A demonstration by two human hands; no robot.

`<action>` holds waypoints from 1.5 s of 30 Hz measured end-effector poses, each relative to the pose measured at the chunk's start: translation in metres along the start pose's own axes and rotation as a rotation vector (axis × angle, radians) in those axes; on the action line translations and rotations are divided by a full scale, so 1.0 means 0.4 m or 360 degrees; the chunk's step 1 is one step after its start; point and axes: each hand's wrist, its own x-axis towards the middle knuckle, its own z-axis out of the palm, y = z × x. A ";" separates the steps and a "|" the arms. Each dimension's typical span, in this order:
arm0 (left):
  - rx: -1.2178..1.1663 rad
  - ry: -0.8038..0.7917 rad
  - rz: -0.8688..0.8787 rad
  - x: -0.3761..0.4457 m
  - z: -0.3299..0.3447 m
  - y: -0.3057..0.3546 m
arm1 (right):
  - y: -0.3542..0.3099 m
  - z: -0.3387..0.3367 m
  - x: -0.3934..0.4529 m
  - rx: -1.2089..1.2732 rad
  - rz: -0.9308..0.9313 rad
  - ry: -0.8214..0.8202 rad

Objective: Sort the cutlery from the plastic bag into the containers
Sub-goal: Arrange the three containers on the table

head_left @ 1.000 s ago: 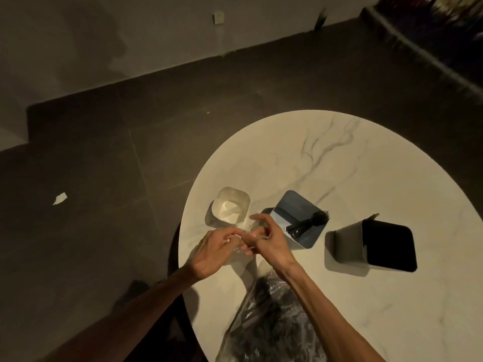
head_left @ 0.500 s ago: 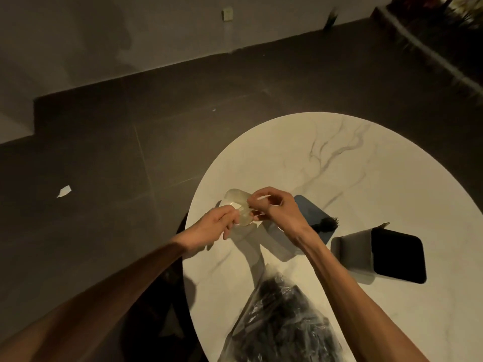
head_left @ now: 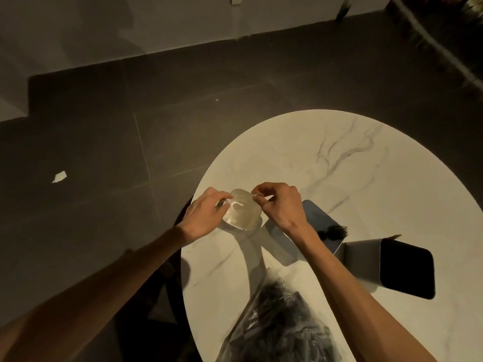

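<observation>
On the marble tabletop (head_left: 339, 178) stand a clear container (head_left: 241, 212), a blue one (head_left: 317, 218) with black forks (head_left: 334, 230) in it, and a grey one (head_left: 366, 259) whose inside I cannot see. My left hand (head_left: 206, 218) has its grip curled round the clear rim; my right hand (head_left: 281, 206) pinches something small and clear above it. The crinkled plastic bag (head_left: 279, 327) of dark cutlery lies nearest me.

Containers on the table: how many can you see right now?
3: a clear container between both hands, a blue one behind the right wrist, a grey one to its right.
</observation>
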 end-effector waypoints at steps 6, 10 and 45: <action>0.0020 0.0069 -0.0079 0.016 0.017 -0.020 | 0.019 0.088 0.016 -0.0081 0.0071 -0.0078; -0.0017 0.0106 -0.0059 0.015 0.030 -0.022 | 0.037 0.134 0.023 -0.0261 0.0024 -0.0254; 0.0332 -0.0499 0.0531 -0.361 0.203 0.398 | 0.201 -0.273 -0.619 0.0149 0.0125 0.0179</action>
